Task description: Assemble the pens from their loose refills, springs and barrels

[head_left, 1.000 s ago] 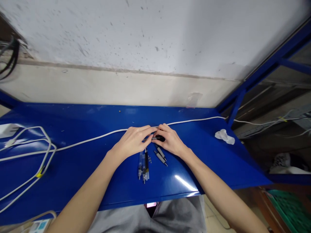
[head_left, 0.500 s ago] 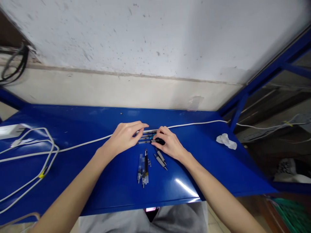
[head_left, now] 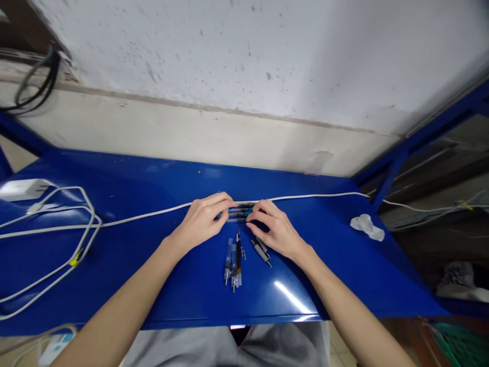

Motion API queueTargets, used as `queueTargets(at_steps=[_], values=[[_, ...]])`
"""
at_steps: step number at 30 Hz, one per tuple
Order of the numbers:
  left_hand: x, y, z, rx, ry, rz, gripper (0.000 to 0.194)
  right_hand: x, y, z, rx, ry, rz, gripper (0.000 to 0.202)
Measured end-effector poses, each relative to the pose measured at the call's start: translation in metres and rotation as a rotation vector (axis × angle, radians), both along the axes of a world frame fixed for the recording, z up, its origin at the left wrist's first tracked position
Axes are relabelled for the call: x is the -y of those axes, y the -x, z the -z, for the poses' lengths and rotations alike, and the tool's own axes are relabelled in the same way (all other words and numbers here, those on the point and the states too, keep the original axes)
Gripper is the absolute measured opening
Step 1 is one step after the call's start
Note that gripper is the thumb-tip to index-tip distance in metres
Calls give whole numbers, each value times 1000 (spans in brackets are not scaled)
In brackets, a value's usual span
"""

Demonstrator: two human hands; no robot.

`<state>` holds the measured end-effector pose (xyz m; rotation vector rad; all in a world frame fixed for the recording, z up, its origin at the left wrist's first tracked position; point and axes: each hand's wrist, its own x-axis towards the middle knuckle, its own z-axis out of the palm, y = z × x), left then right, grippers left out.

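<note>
**Left hand (head_left: 203,219) and right hand (head_left: 277,228) bracket a row of pens (head_left: 240,212)**

Fingers curled and narrowly parted, I reach both ends of the pens, lying side by side on the blue table (head_left: 183,290) along the white cable (head_left: 153,212); whether I pinch or merely touch them, I cannot tell. They look light, stiff and smooth, likely to roll, so I judge the ends best for handling the row, mid-barrel for a single pen. Clear tubes (head_left: 228,260) lie nearer me, probably slippery and prone to crack under a hard squeeze; grey grips (head_left: 261,252) rest near my right hand.
</note>
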<state>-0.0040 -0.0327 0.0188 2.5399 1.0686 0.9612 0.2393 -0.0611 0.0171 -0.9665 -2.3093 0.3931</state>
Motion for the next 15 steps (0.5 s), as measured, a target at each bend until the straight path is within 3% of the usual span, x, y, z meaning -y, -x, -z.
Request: queueTargets(at_steps=[15], values=[[-3,3,3,-39,7,89,47,-9,-4,7,-19,92,8,13]])
